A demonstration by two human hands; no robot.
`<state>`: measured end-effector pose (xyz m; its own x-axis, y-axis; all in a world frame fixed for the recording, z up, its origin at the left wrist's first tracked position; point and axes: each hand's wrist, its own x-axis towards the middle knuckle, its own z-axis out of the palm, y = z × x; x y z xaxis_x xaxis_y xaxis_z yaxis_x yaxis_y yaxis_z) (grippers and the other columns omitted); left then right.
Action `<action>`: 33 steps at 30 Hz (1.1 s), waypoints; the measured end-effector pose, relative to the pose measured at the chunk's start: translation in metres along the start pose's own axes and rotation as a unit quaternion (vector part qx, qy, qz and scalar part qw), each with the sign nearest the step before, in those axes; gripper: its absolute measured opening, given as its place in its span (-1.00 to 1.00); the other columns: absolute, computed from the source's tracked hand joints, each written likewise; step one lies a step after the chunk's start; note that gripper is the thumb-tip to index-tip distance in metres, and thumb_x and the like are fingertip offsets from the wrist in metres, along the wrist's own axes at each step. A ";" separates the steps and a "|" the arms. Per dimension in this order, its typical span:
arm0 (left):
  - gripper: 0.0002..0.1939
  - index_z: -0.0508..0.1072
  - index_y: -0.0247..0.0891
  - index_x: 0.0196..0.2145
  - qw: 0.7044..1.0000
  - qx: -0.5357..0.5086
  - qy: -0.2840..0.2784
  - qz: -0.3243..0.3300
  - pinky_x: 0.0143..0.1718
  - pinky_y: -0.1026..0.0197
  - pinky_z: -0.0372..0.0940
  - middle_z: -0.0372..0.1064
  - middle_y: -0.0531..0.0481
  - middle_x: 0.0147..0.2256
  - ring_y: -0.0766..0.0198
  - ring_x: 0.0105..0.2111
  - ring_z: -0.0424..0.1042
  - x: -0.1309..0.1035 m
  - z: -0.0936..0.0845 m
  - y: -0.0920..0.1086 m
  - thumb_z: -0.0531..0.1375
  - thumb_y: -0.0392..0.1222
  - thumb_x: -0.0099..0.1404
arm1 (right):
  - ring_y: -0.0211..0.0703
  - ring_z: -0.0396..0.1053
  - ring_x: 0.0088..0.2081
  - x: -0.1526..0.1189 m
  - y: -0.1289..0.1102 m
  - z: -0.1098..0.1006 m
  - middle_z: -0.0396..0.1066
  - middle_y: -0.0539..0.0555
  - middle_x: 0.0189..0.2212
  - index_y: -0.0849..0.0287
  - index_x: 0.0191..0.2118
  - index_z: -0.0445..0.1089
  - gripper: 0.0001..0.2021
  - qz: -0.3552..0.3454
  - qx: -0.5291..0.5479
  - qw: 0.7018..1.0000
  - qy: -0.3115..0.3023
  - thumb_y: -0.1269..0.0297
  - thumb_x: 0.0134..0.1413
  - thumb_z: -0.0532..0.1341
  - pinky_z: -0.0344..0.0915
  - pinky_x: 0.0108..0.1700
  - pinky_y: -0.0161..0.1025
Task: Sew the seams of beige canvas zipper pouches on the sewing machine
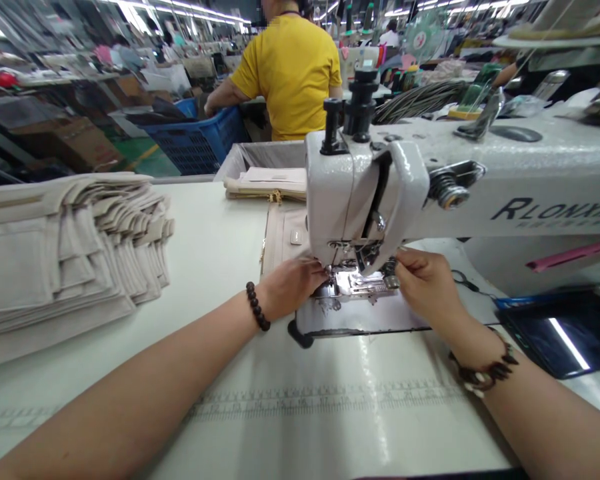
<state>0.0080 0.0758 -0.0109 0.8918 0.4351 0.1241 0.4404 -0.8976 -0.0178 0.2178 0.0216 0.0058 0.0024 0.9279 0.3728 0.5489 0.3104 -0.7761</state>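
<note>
A white sewing machine (460,193) stands over a metal needle plate (365,283) lit by a small lamp. My left hand (293,287) is at the left side of the needle area, its fingers pinched together; whatever lies between the fingertips is too small to make out. On the right, my right hand (427,283) has thumb and forefinger closed beside the presser foot parts, and anything between them is hidden. Behind my left hand a beige fabric piece (283,233) with a small label lies flat, partly hidden by the machine head.
Stacked beige fabric pieces (70,247) cover the table's left side. More folded pieces (270,183) lie at the back edge. Scissors (465,281) and a dark tablet (565,330) are at right. A person in a yellow shirt (297,73) sits beyond a blue crate (195,140).
</note>
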 end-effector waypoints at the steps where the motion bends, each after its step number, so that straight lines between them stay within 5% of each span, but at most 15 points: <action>1: -0.84 0.38 -0.30 -0.24 1.000 0.000 -0.002 -0.001 -0.16 0.27 0.27 0.40 0.00 -0.23 0.30 -0.21 0.36 0.000 0.000 0.000 0.06 -0.38 0.24 | -0.32 0.09 -0.61 0.001 0.001 0.000 0.04 -0.06 -0.72 0.18 -0.73 0.11 -0.63 0.014 0.020 1.000 -0.002 0.18 0.01 0.08 0.01 -0.57 -0.35; 6: -0.85 0.39 -0.34 -0.24 1.000 -0.005 -0.008 0.000 -0.12 0.27 0.24 0.40 -0.04 -0.22 0.30 -0.19 0.36 -0.001 0.001 0.002 0.05 -0.38 0.25 | -0.33 0.04 -0.62 0.001 0.003 0.003 -0.03 -0.06 -0.72 0.17 -0.73 0.06 -0.61 0.056 0.076 0.995 -0.003 0.13 -0.04 0.12 0.01 -0.57 -0.34; 12: -0.81 0.40 -0.27 -0.24 0.999 -0.019 -0.022 -0.014 -0.14 0.30 0.24 0.40 0.02 -0.21 0.33 -0.18 0.35 0.002 -0.007 0.003 0.04 -0.41 0.25 | -0.34 0.04 -0.62 0.001 0.006 0.004 0.00 -0.06 -0.71 0.18 -0.70 0.10 -0.67 0.028 0.048 0.998 -0.006 0.21 0.00 0.07 0.02 -0.57 -0.35; 17: -0.74 0.44 -0.28 -0.29 0.994 0.004 -0.045 -0.097 -0.31 0.23 0.27 0.37 -0.06 -0.31 0.22 -0.30 0.36 -0.016 -0.031 -0.007 0.10 -0.04 0.22 | -0.33 0.07 -0.61 -0.006 0.005 0.002 0.05 -0.07 -0.73 0.19 -0.73 0.12 -0.65 -0.018 -0.006 0.999 -0.029 0.23 0.00 0.11 0.02 -0.55 -0.36; 22: -0.36 0.25 -0.38 0.00 0.992 0.010 -0.092 -0.089 -0.40 0.15 0.29 0.30 -0.15 -0.27 0.12 -0.34 0.32 -0.044 -0.049 0.038 0.15 0.14 0.08 | -0.25 0.25 -0.52 -0.022 -0.002 0.004 0.32 0.03 -0.60 0.19 -0.42 0.42 -0.74 -0.124 -0.174 0.962 -0.172 0.24 0.13 0.04 0.10 -0.46 -0.33; 27: -0.59 0.34 -0.49 -0.20 0.993 -0.003 -0.101 -0.067 -0.40 0.12 0.30 0.28 -0.23 -0.27 0.09 -0.32 0.29 -0.040 -0.044 0.092 0.08 -0.04 0.18 | -0.24 0.30 -0.45 -0.027 -0.005 0.007 0.37 0.06 -0.51 0.20 -0.31 0.43 -0.74 -0.166 -0.227 0.926 -0.253 0.29 0.17 0.00 0.09 -0.43 -0.34; 33: -0.81 0.31 -0.44 -0.31 0.994 -0.019 -0.095 -0.044 -0.44 0.15 0.29 0.25 -0.17 -0.36 0.15 -0.38 0.27 -0.030 -0.033 0.103 0.05 -0.22 0.19 | -0.24 0.28 -0.46 -0.027 -0.004 0.007 0.35 0.05 -0.52 0.19 -0.32 0.43 -0.76 -0.158 -0.240 0.925 -0.249 0.29 0.16 0.02 0.07 -0.43 -0.33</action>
<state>0.0238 -0.0320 0.0159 0.8554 0.5139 -0.0655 0.5162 -0.8562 0.0230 0.2095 -0.0029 -0.0047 -0.5418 0.8234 0.1687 0.7642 0.5662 -0.3091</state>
